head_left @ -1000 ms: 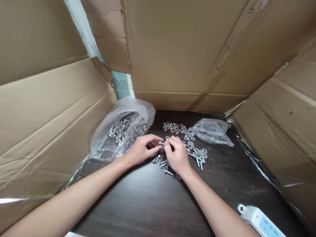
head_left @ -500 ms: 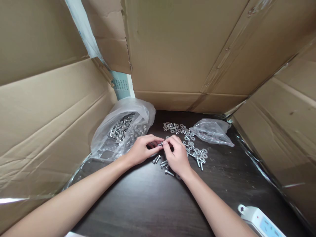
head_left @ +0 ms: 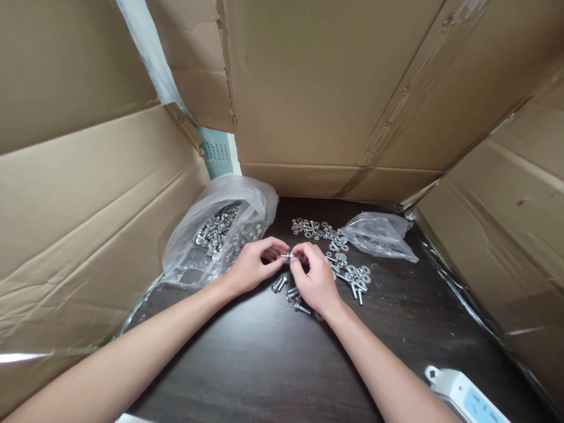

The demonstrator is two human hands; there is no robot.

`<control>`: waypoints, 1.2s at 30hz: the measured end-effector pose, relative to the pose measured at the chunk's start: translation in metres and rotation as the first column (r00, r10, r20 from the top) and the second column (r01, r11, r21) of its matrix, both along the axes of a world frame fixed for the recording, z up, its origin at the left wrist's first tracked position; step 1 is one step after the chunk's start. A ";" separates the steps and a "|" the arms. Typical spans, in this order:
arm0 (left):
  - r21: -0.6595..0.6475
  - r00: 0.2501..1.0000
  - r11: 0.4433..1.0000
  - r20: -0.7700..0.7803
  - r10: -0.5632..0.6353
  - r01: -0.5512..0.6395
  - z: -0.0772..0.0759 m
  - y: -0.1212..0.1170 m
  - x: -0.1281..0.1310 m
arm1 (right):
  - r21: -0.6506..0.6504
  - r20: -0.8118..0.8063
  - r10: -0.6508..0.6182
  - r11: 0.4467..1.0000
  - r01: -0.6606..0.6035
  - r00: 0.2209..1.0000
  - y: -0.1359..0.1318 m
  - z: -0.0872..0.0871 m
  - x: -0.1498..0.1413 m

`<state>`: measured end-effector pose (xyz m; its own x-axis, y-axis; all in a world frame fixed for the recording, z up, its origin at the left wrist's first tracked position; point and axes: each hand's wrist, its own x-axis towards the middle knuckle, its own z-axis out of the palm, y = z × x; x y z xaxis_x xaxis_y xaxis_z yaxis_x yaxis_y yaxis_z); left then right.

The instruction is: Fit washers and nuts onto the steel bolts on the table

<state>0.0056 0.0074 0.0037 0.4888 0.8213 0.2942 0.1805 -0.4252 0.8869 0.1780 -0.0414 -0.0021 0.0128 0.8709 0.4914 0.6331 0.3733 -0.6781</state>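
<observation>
Between my fingertips is a small metal bolt point(head_left: 288, 255), lying crosswise, with what looks like a washer or nut on its shank. My left hand point(head_left: 258, 264) pinches its left end, and my right hand point(head_left: 311, 270) is closed on the right end. Just below the hands, several bolts point(head_left: 279, 285) rest on the dark table point(head_left: 247, 352), some with rings around them. Beyond and to the right of my right hand lie loose washers point(head_left: 363, 271), nuts point(head_left: 295, 223) and more bolts point(head_left: 355, 289). My right hand partly covers some of these pieces.
A clear plastic bag point(head_left: 259, 188) with many bolts point(head_left: 215, 229) stands open at left. A flatter clear bag point(head_left: 376, 232) lies at right. Cardboard walls point(head_left: 330, 88) enclose the table's back and sides. A white power strip point(head_left: 462, 390) sits at the lower right.
My fingertips have drawn slightly apart, so more of the bolt between them shows. The bags and the loose hardware have stayed in place.
</observation>
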 end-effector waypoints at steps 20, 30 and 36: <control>0.088 0.994 0.996 -0.113 0.007 0.003 0.005 -0.002 -0.001 | -0.016 0.016 -0.030 0.999 0.030 0.999 -0.003 0.002 0.003; 0.060 0.997 0.998 -0.078 -0.006 0.010 0.002 -0.002 -0.001 | -0.095 0.074 0.020 0.995 -0.013 0.997 -0.003 0.002 0.003; 0.040 0.998 0.999 -0.053 -0.032 0.034 0.001 -0.002 -0.001 | -0.093 0.053 0.035 0.995 -0.030 0.998 -0.003 0.003 0.004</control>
<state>0.0048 0.0057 0.0043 0.5311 0.7921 0.3009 0.2114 -0.4678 0.8582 0.1820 -0.0442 0.0004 -0.0413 0.9119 0.4084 0.6587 0.3322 -0.6751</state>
